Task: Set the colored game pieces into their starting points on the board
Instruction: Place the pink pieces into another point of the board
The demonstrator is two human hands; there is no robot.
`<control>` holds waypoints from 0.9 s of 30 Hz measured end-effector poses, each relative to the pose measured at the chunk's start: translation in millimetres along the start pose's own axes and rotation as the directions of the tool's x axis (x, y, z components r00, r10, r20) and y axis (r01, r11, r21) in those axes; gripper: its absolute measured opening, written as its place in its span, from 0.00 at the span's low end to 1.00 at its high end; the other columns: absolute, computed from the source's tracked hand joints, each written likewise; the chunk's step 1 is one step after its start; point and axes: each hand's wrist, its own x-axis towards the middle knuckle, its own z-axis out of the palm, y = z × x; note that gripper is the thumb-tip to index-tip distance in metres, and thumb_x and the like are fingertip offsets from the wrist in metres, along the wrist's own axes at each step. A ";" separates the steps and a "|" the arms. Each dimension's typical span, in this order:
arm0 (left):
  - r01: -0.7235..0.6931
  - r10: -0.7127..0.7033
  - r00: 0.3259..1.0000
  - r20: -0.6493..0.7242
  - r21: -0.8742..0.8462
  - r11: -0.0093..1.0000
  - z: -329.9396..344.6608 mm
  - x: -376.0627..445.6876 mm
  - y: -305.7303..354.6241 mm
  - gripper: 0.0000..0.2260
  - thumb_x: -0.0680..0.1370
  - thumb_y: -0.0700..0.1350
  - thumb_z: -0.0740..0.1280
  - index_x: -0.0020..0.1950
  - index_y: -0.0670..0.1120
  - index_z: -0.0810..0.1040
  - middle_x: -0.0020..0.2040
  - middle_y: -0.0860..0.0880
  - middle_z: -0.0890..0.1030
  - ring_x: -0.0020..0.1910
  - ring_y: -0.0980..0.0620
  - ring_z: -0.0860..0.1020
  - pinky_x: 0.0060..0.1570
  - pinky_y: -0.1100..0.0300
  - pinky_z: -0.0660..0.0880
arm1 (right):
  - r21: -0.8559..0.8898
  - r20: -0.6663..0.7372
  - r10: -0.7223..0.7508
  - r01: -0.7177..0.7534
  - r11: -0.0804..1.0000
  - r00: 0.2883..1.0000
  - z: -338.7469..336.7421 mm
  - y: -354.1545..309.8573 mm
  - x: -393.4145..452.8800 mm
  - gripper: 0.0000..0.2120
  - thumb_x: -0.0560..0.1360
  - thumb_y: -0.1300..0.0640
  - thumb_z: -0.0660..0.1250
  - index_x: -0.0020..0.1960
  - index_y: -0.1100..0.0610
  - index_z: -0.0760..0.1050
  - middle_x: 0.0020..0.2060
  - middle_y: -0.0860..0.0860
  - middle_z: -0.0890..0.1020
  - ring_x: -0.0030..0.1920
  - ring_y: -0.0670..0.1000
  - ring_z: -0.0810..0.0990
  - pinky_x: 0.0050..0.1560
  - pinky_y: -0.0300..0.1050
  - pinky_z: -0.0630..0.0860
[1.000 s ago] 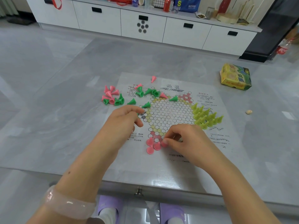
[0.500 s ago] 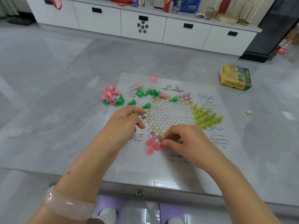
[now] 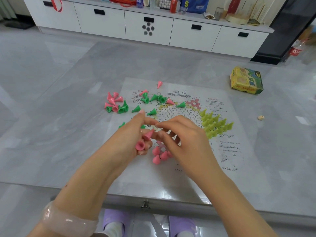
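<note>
Pink pieces (image 3: 144, 141) in left hand (image 3: 131, 134)

A grey marble-patterned surface (image 3: 51, 134) carries a printed paper board (image 3: 188, 168) at centre frame, loose pink and green pieces (image 3: 116, 105) to its left, a yellow box (image 3: 246, 80) upper right, and a small die (image 3: 261, 117) at right.

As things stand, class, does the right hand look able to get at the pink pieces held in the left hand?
Probably yes. The right hand hovers right beside the left hand, whose curled fingers hold the pink pieces facing it, with nothing between them.
</note>
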 end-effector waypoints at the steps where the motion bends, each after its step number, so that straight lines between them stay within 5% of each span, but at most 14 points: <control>1: -0.009 0.009 1.000 0.003 0.011 1.000 -0.4 0.6 -0.6 0.19 0.81 0.54 0.49 0.47 0.44 0.75 0.30 0.46 0.79 0.25 0.52 0.63 0.24 0.64 0.58 | 0.025 0.007 0.062 -0.062 0.998 0.998 -0.3 1.3 0.6 0.13 0.72 0.50 0.60 0.51 0.52 0.81 0.40 0.47 0.78 0.39 0.44 0.74 0.39 0.36 0.70; 7: -0.034 0.036 0.996 0.080 -0.024 0.999 -0.2 3.0 0.4 0.20 0.79 0.56 0.49 0.47 0.44 0.73 0.31 0.45 0.71 0.25 0.52 0.61 0.20 0.68 0.59 | 0.303 0.131 0.211 -0.242 0.922 0.969 -6.5 -10.2 2.2 0.09 0.73 0.57 0.67 0.37 0.46 0.79 0.41 0.52 0.77 0.28 0.35 0.75 0.28 0.27 0.68; 10: -0.052 0.052 0.991 0.124 -0.001 0.999 -0.5 2.5 -2.3 0.20 0.79 0.57 0.49 0.46 0.45 0.74 0.30 0.46 0.67 0.25 0.52 0.61 0.19 0.67 0.61 | 0.350 0.123 0.239 -0.267 0.898 0.963 -4.9 -11.7 2.0 0.08 0.72 0.59 0.68 0.37 0.50 0.81 0.40 0.50 0.76 0.27 0.39 0.76 0.26 0.35 0.73; 13: -0.059 0.051 0.991 0.123 0.062 0.996 0.9 3.1 -4.7 0.20 0.79 0.57 0.49 0.44 0.46 0.74 0.27 0.48 0.65 0.25 0.53 0.61 0.20 0.67 0.61 | 0.341 0.114 0.283 -0.305 0.889 0.952 0.7 -10.7 2.5 0.03 0.71 0.56 0.70 0.40 0.51 0.82 0.38 0.47 0.76 0.32 0.46 0.78 0.35 0.50 0.79; 16: -0.065 0.052 0.990 0.134 0.097 0.993 1.6 3.7 -5.8 0.20 0.79 0.57 0.49 0.42 0.47 0.74 0.25 0.50 0.66 0.24 0.53 0.60 0.20 0.67 0.61 | 0.323 0.112 0.301 -0.321 0.890 0.947 3.4 -11.6 3.2 0.05 0.68 0.52 0.69 0.41 0.51 0.82 0.36 0.42 0.74 0.36 0.49 0.78 0.39 0.56 0.78; 19: -0.063 0.047 0.989 0.144 0.106 0.992 0.8 2.6 -5.2 0.20 0.79 0.57 0.49 0.43 0.47 0.74 0.25 0.50 0.65 0.23 0.54 0.60 0.21 0.67 0.60 | 0.372 0.160 0.308 -0.346 0.861 0.938 1.5 -13.1 3.3 0.01 0.70 0.57 0.71 0.41 0.54 0.81 0.38 0.48 0.75 0.32 0.56 0.81 0.34 0.58 0.78; 23: -0.039 0.040 0.999 -0.011 0.114 0.993 -0.6 1.8 -0.8 0.12 0.80 0.51 0.52 0.49 0.48 0.73 0.28 0.50 0.76 0.24 0.53 0.60 0.24 0.64 0.59 | 0.513 0.178 0.371 -0.408 0.755 0.911 -11.6 -13.8 6.8 0.04 0.72 0.63 0.68 0.40 0.56 0.78 0.34 0.53 0.81 0.29 0.49 0.81 0.27 0.42 0.77; 27: -0.079 0.117 0.960 -0.254 0.157 0.984 -11.4 6.0 -1.5 0.06 0.76 0.41 0.58 0.47 0.49 0.74 0.38 0.50 0.78 0.27 0.54 0.63 0.31 0.60 0.61 | 0.400 0.117 0.411 -0.422 0.814 0.904 -22.9 9.1 10.0 0.04 0.72 0.62 0.68 0.41 0.54 0.78 0.36 0.48 0.85 0.40 0.44 0.82 0.36 0.30 0.75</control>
